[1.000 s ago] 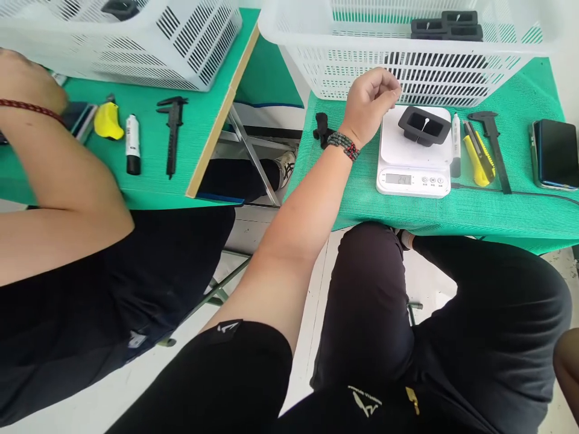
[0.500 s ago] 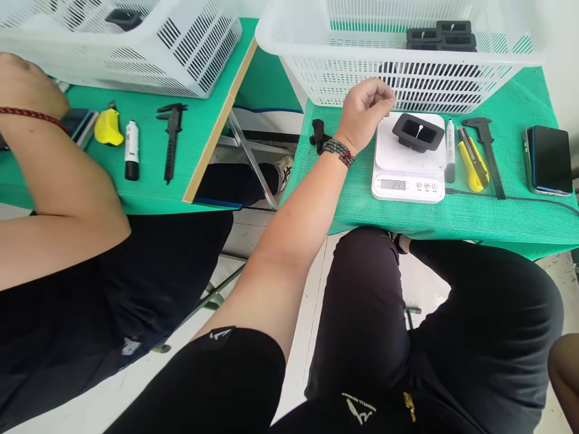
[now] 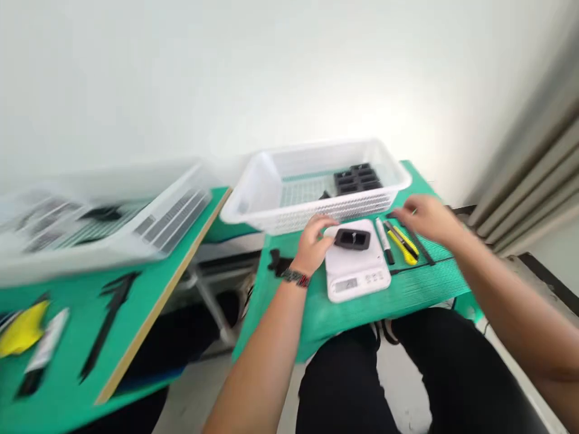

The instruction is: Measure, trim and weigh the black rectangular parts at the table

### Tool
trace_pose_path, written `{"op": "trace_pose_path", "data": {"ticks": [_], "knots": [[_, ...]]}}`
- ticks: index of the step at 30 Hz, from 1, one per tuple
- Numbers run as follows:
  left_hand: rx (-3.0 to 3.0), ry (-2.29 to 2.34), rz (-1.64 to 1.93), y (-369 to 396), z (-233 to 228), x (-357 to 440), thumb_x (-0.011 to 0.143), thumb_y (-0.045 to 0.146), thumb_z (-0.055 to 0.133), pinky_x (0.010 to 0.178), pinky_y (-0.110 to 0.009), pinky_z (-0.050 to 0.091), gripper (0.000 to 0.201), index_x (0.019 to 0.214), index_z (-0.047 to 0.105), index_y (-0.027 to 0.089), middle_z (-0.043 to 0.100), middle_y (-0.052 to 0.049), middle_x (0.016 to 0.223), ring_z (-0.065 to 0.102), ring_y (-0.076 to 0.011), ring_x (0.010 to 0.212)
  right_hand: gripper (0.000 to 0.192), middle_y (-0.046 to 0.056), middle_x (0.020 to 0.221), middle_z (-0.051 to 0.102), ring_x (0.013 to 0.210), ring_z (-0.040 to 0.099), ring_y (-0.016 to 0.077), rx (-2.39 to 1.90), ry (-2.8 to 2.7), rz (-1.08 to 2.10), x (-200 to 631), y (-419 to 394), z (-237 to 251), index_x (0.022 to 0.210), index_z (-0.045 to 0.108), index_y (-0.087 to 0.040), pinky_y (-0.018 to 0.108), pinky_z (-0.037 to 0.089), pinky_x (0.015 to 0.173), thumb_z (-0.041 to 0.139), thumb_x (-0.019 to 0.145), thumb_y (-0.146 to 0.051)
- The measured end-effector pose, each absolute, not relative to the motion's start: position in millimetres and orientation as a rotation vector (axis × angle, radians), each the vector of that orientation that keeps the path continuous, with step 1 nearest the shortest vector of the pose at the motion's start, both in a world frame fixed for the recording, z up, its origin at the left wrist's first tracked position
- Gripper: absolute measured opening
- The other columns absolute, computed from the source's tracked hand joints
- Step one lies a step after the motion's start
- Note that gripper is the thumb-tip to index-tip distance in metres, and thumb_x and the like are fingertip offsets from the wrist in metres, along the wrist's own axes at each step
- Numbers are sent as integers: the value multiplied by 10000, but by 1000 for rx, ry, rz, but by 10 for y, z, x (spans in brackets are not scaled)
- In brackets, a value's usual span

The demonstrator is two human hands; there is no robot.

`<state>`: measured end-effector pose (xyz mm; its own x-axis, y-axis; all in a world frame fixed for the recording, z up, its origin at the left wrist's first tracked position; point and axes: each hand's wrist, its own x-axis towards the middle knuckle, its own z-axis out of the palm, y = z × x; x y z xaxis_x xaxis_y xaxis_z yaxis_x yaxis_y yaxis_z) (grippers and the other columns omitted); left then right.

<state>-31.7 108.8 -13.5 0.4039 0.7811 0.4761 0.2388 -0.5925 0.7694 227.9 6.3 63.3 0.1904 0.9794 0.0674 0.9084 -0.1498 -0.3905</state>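
Note:
A black rectangular frame-like part [image 3: 351, 239] with an open middle rests on a white digital scale [image 3: 355, 268]. My left hand [image 3: 313, 242], with a beaded bracelet at the wrist, is at the left end of this part. Its thumb and fingers are apart, the thumb close to the part's edge; whether it touches is unclear. At the right, my right hand [image 3: 424, 218] bends its fingers onto the jaw end of a black caliper [image 3: 421, 248], which still lies on the table. A marker [image 3: 384, 241] and a yellow utility knife [image 3: 403, 246] lie between scale and caliper.
Behind the scale stands a white basket [image 3: 271, 220] with several black parts inside. Small dark pieces [image 3: 279, 263] lie left of the scale. On the neighbouring green table [image 3: 149, 301] are another basket [image 3: 149, 232], a caliper [image 3: 111, 319], a marker [image 3: 45, 349] and a yellow tool [image 3: 23, 328].
The view has swung up and right. My right hand has come into view at the caliper. My left hand has parted its fingers and moved to the black part's left end.

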Motion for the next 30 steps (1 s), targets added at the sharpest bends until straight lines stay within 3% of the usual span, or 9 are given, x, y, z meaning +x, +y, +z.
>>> {"op": "trace_pose_path", "data": {"ticks": [4, 9, 12, 17, 21, 23, 25, 27, 30], "knots": [[2195, 779, 1054, 1087, -121, -314, 665, 79, 513, 1128, -507, 470, 418, 955, 750, 264, 696, -59, 1240, 608, -295, 1264, 432, 161, 1047, 755, 1000, 714, 332, -2485, -1905, 337, 2324, 29, 457, 1065, 676, -165, 393, 530, 790, 598, 942, -572], [2358, 780, 860, 975, -79, -279, 660, 22, 540, 1194, -549, 416, 503, 1054, 753, 250, 683, -63, 1348, 570, -305, 1335, 355, 214, 1067, 742, 1006, 713, 375, -2530, -1925, 423, 2283, 87, 153, 1074, 657, -153, 389, 503, 730, 601, 913, -464], [2428, 849, 768, 957, -103, -248, 682, 11, 591, 1191, -579, 407, 502, 1092, 748, 254, 656, -70, 1394, 553, -318, 1355, 293, 176, 953, 740, 867, 711, 338, -2527, -1807, 449, 2352, 120, 109, 952, 657, -168, 360, 455, 623, 571, 892, -442], [2451, 886, 845, 944, -140, -208, 737, 63, 715, 1142, -574, 446, 219, 880, 734, 228, 677, -77, 1340, 578, -321, 1295, 267, 59, 712, 681, 648, 626, 230, -2204, -1604, 545, 2528, 14, 144, 751, 604, -213, 330, 399, 551, 663, 824, -462], [2371, 882, 948, 946, -127, -194, 777, 118, 764, 1119, -585, 471, 133, 833, 711, 227, 673, -88, 1341, 578, -321, 1299, 364, 70, 820, 734, 774, 700, 257, -1658, -1372, 859, 2560, -57, 246, 834, 659, -210, 357, 539, 644, 786, 753, -542], [2248, 850, 1084, 955, -127, -183, 825, 182, 757, 1081, -560, 516, 72, 829, 700, 225, 682, -106, 1314, 599, -307, 1291, 427, 63, 860, 746, 792, 728, 253, -1380, -1214, 993, 2522, -24, 324, 892, 654, -220, 370, 588, 655, 813, 744, -588], [2049, 807, 1297, 966, -133, -170, 865, 271, 740, 981, -493, 593, 73, 839, 690, 224, 704, -118, 1247, 659, -282, 1218, 449, 25, 779, 718, 700, 720, 219, -1205, -1104, 1007, 2455, 59, 409, 888, 619, -235, 352, 598, 606, 822, 748, -611], [1812, 793, 1459, 971, -135, -160, 877, 391, 734, 778, -393, 649, 178, 859, 674, 224, 725, -109, 1176, 734, -245, 1038, 452, -22, 669, 656, 582, 677, 181, -1100, -1060, 985, 2368, 169, 476, 888, 579, -250, 314, 572, 535, 830, 757, -603], [1556, 832, 1486, 960, -110, -160, 840, 576, 745, 490, -272, 577, 375, 863, 648, 214, 747, -73, 1003, 750, -177, 694, 464, -61, 624, 584, 443, 568, 126, -1012, -1079, 1040, 2204, 320, 485, 893, 550, -255, 253, 451, 403, 840, 756, -590]]}}
